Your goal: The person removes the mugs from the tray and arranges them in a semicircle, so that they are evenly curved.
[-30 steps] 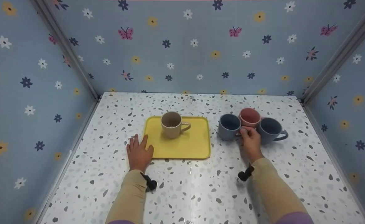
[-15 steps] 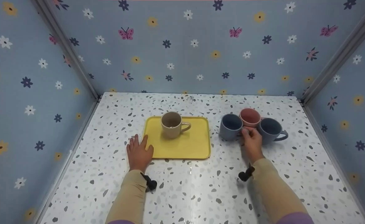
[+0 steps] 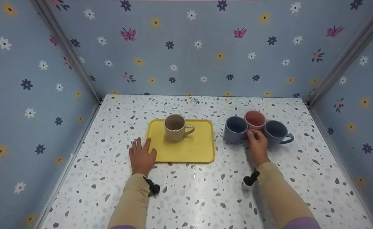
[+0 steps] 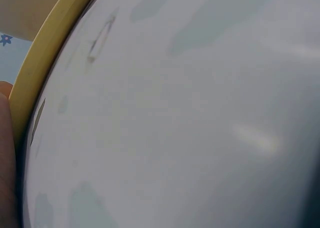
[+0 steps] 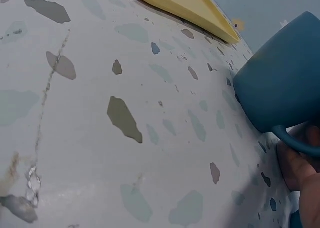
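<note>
At the left side of a yellow tray (image 3: 199, 151), my left hand (image 3: 142, 159) lies flat with fingers spread, thumb against the rim; only a sliver of it shows in the left wrist view. A beige mug (image 3: 173, 131) stands upright on the tray, handle to the right. My right hand (image 3: 258, 147) pinches the handle of the nearer-left blue mug (image 3: 234, 135), which stands upright on the table. In the right wrist view the fingers (image 5: 300, 168) curl at that handle. Against this mug stand a pink mug (image 3: 255, 119) behind and a second blue mug (image 3: 273, 136) right of the hand.
The white speckled table (image 3: 193, 190) is bounded by flowered blue panels (image 3: 199, 63) at the back and both sides. A strip of bare tabletop separates the tray from the mug group. Each wrist wears a black camera (image 3: 249, 180).
Over the last second the held blue mug has shifted slightly right, my right hand with it, closer to the other two mugs. The left hand has stayed put.
</note>
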A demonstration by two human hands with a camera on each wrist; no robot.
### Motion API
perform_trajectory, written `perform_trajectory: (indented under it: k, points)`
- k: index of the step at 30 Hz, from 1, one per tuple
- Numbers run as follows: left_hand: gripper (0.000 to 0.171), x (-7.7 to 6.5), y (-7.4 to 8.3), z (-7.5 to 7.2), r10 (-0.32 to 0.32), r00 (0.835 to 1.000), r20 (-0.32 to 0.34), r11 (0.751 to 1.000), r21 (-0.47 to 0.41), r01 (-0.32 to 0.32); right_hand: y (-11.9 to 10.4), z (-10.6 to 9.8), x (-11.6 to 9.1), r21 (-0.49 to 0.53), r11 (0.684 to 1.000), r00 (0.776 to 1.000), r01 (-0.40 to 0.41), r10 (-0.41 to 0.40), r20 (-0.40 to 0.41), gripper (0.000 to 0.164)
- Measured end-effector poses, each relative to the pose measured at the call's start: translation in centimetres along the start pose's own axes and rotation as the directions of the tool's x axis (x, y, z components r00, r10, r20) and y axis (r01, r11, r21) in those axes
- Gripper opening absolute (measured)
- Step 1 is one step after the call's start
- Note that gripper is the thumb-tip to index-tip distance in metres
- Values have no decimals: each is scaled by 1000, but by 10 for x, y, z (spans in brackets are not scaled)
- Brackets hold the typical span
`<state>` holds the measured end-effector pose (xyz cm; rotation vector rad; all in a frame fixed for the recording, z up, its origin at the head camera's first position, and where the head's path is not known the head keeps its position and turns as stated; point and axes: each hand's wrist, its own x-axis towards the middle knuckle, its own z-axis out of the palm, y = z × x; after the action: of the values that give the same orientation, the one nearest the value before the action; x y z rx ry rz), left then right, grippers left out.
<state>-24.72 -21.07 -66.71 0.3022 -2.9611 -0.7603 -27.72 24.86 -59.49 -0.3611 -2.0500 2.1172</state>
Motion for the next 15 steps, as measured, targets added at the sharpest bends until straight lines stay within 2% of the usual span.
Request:
perform_trajectory:
  k: [7, 11, 15]
  points:
    - [62, -1, 2, -1, 1, 1000, 9, 1000, 3, -1, 11, -1, 5, -22, 996, 994, 84, -85, -72, 35]
    - [61, -1, 1, -2, 3, 1000, 4, 1000, 6, -3, -7, 0, -4, 14, 989, 987, 146, -145, -74, 32]
    - [61, -1, 1, -1, 2, 1000, 4, 1000, 4, -2, -28, 0, -14, -37, 980, 979, 195, -197, -59, 31]
